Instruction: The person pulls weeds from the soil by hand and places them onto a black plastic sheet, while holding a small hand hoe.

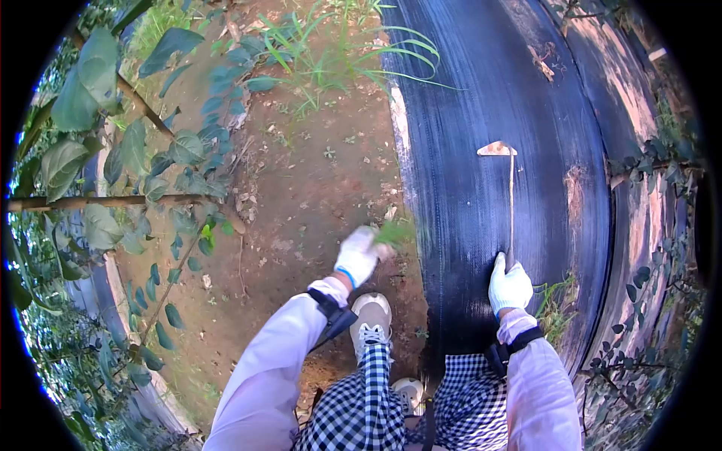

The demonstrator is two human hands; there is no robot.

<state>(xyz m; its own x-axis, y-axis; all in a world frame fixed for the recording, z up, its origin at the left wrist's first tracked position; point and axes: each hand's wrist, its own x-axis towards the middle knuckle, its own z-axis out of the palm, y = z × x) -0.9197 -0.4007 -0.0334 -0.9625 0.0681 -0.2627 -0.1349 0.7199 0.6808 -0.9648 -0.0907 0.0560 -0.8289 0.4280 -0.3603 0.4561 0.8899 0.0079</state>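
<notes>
My left hand [356, 255], in a white glove with a blue cuff edge, is closed on a small tuft of weeds [398, 231] over the bare soil. The tuft is smeared by motion, with a brownish clump at its base. My right hand [509, 286], also gloved in white, is wrapped round the lower end of a hoe [512, 203]. The hoe's thin handle points away from me over the black plastic sheet [474, 98]. Its pale, worn triangular blade [497, 149] lies at the far end, turned to the left.
Leafy branches [113, 200] reach in from the left. Tall grass [323, 56] grows on the soil path [301, 173] ahead, and more grass [555, 304] stands right of my right hand. My shoe [371, 319] is on the soil. Further plants line the right side.
</notes>
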